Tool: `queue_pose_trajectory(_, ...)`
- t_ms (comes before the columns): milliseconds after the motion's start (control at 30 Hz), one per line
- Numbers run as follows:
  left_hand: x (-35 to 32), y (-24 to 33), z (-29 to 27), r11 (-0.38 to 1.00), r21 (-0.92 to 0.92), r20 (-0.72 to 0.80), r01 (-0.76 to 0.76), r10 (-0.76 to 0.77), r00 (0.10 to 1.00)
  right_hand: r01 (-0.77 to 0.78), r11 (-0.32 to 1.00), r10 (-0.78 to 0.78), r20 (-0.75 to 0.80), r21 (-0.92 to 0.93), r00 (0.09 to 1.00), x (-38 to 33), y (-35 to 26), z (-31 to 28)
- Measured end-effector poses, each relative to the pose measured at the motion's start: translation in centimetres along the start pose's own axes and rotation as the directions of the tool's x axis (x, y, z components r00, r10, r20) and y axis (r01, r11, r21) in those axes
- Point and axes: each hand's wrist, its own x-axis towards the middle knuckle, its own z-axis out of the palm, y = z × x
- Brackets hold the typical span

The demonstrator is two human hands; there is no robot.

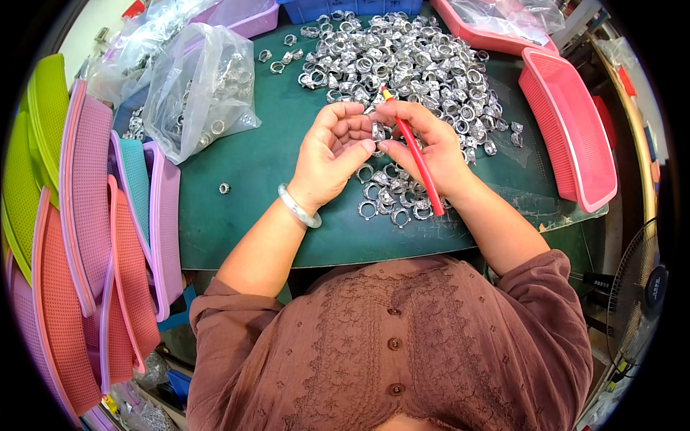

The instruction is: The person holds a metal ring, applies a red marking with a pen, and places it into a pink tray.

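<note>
Over the middle of the green table (237, 223), a silver-coloured metal ring (378, 131) is pinched at the fingertips of my left hand (323, 154). My right hand (437, 147) holds a slim red pen (420, 164) with a yellow band near its upper end, slanting across the palm side. The right thumb and fingertips meet the same ring from its right side. Just below my hands lies a small group of similar rings (395, 190). Beyond them spreads a large heap of rings (410, 61). Fingers partly cover the held ring.
One ring (224, 188) lies apart at the left. Clear plastic bags (208, 93) with rings stand at the back left. Stacked coloured baskets (86, 194) line the left edge. A pink basket (568, 129) sits at the right, a blue bin (345, 7) at the back, a fan (636, 287) lower right.
</note>
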Motion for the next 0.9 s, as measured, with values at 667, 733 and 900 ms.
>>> queue_pose_trajectory(667,-0.1,-0.5,-0.8,0.944,0.314,0.111,-0.099,0.067,0.992,-0.055,0.994,0.052,0.041,0.094,0.998,0.0,0.1,0.0)
queue_pose_trajectory(733,-0.1,-0.7,-0.9,0.935,0.333,0.121,-0.125,0.089,0.989,-0.052,0.995,0.048,0.044,0.087,0.998,0.0,0.1,0.0)
queue_pose_trajectory(900,0.0,-0.8,-0.8,0.932,0.336,0.130,-0.137,0.098,0.987,-0.067,0.996,0.064,0.044,0.062,0.997,0.0,0.0,-0.1)
